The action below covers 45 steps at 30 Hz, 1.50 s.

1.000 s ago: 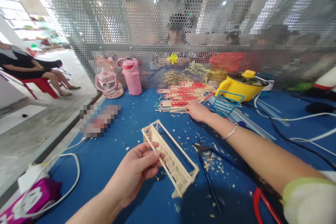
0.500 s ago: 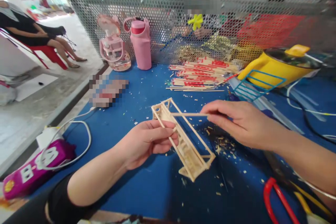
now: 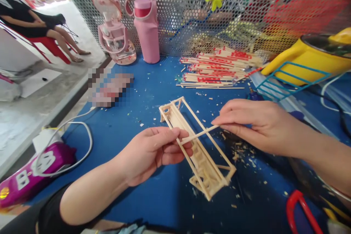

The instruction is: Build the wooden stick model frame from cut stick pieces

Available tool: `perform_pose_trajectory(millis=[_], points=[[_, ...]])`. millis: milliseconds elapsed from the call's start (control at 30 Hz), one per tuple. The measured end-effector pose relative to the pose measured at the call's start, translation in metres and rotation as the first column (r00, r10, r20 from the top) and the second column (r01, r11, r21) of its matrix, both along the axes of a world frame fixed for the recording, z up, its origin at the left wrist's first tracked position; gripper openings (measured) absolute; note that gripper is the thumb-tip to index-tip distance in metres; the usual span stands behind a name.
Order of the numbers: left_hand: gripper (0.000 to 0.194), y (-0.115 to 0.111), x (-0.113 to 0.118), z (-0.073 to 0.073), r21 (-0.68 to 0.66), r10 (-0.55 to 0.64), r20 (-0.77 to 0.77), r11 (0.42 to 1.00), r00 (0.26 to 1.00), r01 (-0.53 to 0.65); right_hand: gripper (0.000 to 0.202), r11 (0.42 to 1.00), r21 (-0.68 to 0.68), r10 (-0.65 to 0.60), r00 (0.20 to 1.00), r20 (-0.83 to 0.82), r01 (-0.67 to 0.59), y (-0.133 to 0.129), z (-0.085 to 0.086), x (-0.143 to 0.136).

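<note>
My left hand (image 3: 164, 148) is closed on the near rail of a long wooden stick frame (image 3: 201, 161), which is held tilted above the blue tabletop. The frame has thin rails, small end posts and a slatted middle. Between thumb and fingertips my right hand (image 3: 246, 126) pinches a thin wooden stick (image 3: 204, 132). This stick lies across the frame, its far end at the near rail beside my left fingertips. Part of the frame is hidden behind my left fingers.
Wrapped bundles of chopsticks (image 3: 216, 67) lie at the back by a perforated metal screen (image 3: 175, 18). Two pink bottles (image 3: 147, 36), a yellow pot (image 3: 309, 62) and a blue wire rack (image 3: 293, 80) stand around. Red-handled scissors (image 3: 298, 204), wood scraps (image 3: 241, 150) and a purple power strip (image 3: 55, 161) are nearer.
The stick in my right hand has swung from level to slanting, its end moving down along the frame to the near rail. The view has shifted slightly.
</note>
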<state>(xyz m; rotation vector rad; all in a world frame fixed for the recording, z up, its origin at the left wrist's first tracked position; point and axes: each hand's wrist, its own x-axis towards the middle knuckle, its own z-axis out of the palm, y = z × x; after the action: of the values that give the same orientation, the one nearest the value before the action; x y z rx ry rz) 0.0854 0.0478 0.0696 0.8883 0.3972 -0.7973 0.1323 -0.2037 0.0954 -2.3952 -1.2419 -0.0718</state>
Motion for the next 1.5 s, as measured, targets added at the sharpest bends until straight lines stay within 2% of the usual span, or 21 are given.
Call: perform_pose_trajectory(millis=[267, 433, 633, 800, 900, 1000, 1067, 1167, 1367, 1433, 1500], points=[[0.016, 0.002, -0.005, -0.004, -0.025, -0.001, 0.043, 1.0, 0.999, 0.002, 0.021, 0.996, -0.055, -0.066, 0.998, 0.016, 0.067, 0.001, 0.001, -0.005], [0.019, 0.004, -0.008, -0.006, -0.004, -0.042, 0.104, 0.999, 0.994, 0.043, 0.023, 0.998, -0.038, -0.054, 0.998, 0.033, 0.055, 0.001, 0.003, -0.005], [0.012, 0.004, -0.008, -0.008, 0.012, -0.034, 0.194, 0.999, 0.98, 0.033, 0.023, 0.999, -0.026, -0.041, 0.999, 0.032, 0.042, 0.004, 0.0, 0.001], [0.012, 0.004, -0.009, -0.007, 0.047, -0.018, 0.19, 0.999, 0.982, 0.009, 0.022, 0.998, 0.014, -0.06, 0.997, 0.038, 0.06, -0.002, 0.001, -0.002], [0.007, 0.002, -0.01, -0.008, 0.037, 0.031, 0.202, 0.999, 0.979, -0.039, 0.018, 0.985, 0.029, -0.173, 0.98, 0.096, 0.171, -0.014, 0.012, -0.02], [0.001, -0.004, -0.008, -0.012, -0.007, 0.178, 0.254, 0.983, 0.951, -0.182, 0.018, 0.962, 0.013, -0.272, 0.953, 0.136, 0.273, -0.026, 0.022, -0.052], [0.003, -0.009, -0.004, -0.017, -0.036, 0.276, 0.296, 0.96, 0.914, -0.279, 0.019, 0.949, 0.014, -0.314, 0.937, 0.153, 0.316, -0.032, 0.023, -0.076], [0.003, -0.018, 0.002, -0.021, -0.062, 0.353, 0.357, 0.933, 0.865, -0.355, 0.018, 0.939, 0.044, -0.342, 0.92, 0.19, 0.34, -0.035, 0.015, -0.102], [0.005, -0.029, -0.008, -0.016, -0.047, 0.348, 0.361, 0.933, 0.865, -0.356, 0.019, 0.947, 0.026, -0.315, 0.912, 0.263, 0.32, -0.034, -0.007, -0.122], [0.004, -0.025, -0.016, -0.015, 0.012, 0.304, 0.344, 0.945, 0.888, -0.328, 0.02, 0.946, 0.009, -0.316, 0.915, 0.25, 0.324, -0.037, -0.011, -0.129], [0.006, -0.017, -0.026, -0.017, 0.114, 0.207, 0.355, 0.958, 0.911, -0.262, 0.02, 0.942, -0.007, -0.323, 0.917, 0.235, 0.334, -0.039, -0.016, -0.137]])
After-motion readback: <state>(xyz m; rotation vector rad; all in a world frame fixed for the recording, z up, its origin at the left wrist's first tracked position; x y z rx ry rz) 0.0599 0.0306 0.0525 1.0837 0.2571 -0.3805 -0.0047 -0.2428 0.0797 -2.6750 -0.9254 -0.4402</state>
